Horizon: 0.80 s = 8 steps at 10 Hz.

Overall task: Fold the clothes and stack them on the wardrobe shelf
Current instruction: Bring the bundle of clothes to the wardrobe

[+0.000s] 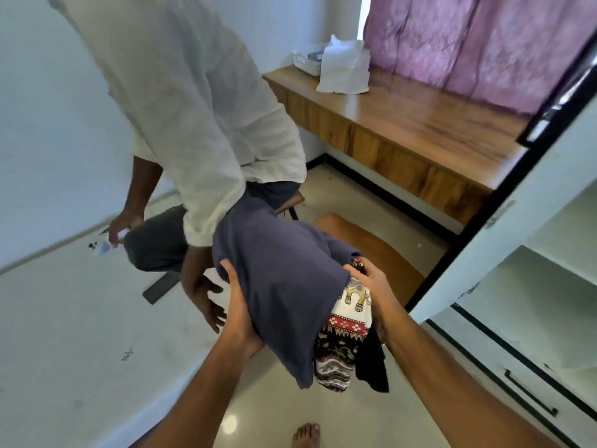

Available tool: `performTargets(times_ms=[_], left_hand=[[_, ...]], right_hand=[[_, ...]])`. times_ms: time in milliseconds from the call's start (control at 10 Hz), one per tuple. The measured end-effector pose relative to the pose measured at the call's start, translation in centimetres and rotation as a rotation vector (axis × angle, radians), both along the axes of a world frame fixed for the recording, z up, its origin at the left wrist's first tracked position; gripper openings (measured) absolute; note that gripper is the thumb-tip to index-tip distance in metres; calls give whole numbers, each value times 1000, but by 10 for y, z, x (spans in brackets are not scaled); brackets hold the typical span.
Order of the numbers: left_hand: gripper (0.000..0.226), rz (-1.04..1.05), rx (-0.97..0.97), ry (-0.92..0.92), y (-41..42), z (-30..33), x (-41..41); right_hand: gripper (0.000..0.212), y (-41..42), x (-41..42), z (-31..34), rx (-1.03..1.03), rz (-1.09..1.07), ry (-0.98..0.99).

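A bundle of clothes hangs in the air between my hands: a blue-grey garment (281, 286) on top, an elephant-patterned cloth (345, 334) and a black piece (373, 367) dangling below. My left hand (237, 302) presses flat against the bundle's left side and underneath. My right hand (371, 286) grips the right side, fingers curled on the patterned cloth. The open wardrobe with white shelves (546, 260) stands at the right.
Another person in a white shirt (200, 124) bends over just ahead on the left, one hand (203, 295) near my left hand. A brown stool (381, 253) sits behind the bundle. A wooden desk (420, 124) holds a white bag (344, 66). My bare foot (307, 434) is on the tiled floor.
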<state>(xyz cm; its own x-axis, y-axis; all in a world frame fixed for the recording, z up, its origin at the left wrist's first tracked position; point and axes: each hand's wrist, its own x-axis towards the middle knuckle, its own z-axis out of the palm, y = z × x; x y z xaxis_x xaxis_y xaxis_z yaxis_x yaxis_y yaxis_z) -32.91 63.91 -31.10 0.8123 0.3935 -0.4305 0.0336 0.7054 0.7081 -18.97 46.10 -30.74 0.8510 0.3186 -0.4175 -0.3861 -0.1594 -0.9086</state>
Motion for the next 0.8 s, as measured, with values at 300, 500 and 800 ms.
performTargets(times_ms=[300,500,800], left_hand=[[78,-341,191,-129,-119,131,-22],[76,-628,177,-362,-223,176,-21],[30,-884,182,-626,-383,212,75]], right_hand=[[15,-146,-75,128,-100,-76,-276],[13,-266,-107,188,-129,-278,-402],[31,-440,-111,251,-220,-633,-556]])
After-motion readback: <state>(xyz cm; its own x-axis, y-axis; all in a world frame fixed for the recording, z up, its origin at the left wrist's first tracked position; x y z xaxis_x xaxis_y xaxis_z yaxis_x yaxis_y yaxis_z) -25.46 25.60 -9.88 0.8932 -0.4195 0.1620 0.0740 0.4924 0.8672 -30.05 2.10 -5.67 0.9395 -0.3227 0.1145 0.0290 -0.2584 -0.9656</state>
